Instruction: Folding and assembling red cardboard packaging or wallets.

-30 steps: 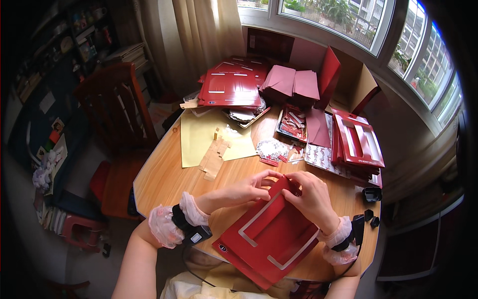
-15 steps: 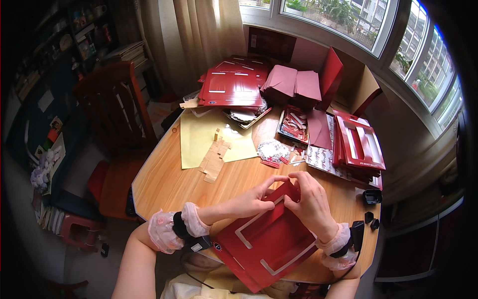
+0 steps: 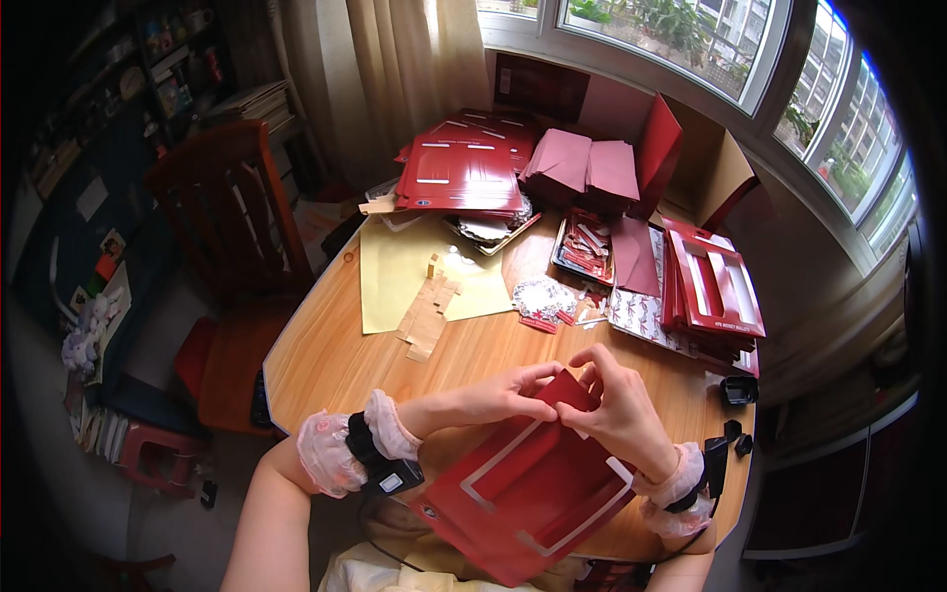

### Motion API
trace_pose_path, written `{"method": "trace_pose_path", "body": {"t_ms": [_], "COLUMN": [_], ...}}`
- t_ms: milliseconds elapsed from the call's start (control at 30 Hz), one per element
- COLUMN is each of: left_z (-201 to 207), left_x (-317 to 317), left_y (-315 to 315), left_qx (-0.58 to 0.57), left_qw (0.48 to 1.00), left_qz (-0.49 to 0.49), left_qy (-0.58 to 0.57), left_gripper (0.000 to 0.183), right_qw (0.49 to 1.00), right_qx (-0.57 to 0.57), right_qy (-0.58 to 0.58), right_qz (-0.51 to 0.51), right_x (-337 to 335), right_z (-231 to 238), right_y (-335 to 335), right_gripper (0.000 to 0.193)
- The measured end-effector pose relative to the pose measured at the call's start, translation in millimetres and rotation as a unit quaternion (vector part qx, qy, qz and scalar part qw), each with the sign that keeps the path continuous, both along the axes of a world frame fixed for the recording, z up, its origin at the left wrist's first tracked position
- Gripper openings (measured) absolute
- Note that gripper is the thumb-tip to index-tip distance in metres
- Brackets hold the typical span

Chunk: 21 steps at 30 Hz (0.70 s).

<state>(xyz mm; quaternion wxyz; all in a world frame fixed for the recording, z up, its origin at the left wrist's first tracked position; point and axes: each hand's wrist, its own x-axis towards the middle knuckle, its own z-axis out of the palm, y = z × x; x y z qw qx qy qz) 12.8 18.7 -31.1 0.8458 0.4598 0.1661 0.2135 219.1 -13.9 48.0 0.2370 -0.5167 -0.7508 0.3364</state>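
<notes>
A red card folder (image 3: 557, 490) with pale angled strips slants over the table's near edge. My left hand (image 3: 505, 397) pinches its far corner between thumb and bent fingers. At the same corner, just to the right, my right hand (image 3: 623, 407) also grips the card, with its thumb and index finger curled close together. The fingers partly cover that corner, so a small piece between them would be hard to see. Both wrists wear pale frilly cuffs with black straps.
Beyond my hands lie a yellow sheet (image 3: 390, 286) with brown tape pieces (image 3: 430, 314), a floral cutout (image 3: 543, 297) and a tray of small red items (image 3: 589, 247). Red card stacks (image 3: 459, 168), pink envelopes (image 3: 582, 163) and windowed red folders (image 3: 715, 281) stand behind. Black parts (image 3: 738, 390) sit at right.
Both hands and the corner they hold have shifted slightly down. The card's tilt has changed a little, and my right fingers have bent differently at the corner.
</notes>
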Motion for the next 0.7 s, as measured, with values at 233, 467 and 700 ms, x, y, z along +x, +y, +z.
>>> {"method": "trace_pose_path", "body": {"t_ms": [233,467,700], "left_z": [-10.4,7.1,-6.0], "left_x": [1.6,-7.8,-5.3], "left_y": [4.5,1.9,7.3], "left_qx": [-0.018,-0.104,-0.103], "left_qw": [0.999,0.987,0.974], "left_qz": [0.009,-0.008,-0.056], "left_qy": [-0.049,-0.126,-0.194], "left_gripper": [0.045,0.020,0.013], "right_qw": [0.996,0.995,0.993], "right_qx": [0.066,0.091,0.103], "right_qy": [-0.052,0.013,0.011], "right_qz": [-0.002,0.044,0.056], "right_x": [0.9,-4.8,-3.0], "right_z": [4.7,14.9,14.1], "right_y": [-4.8,-9.6,-13.1], "right_gripper": [0.048,0.048,0.049]}}
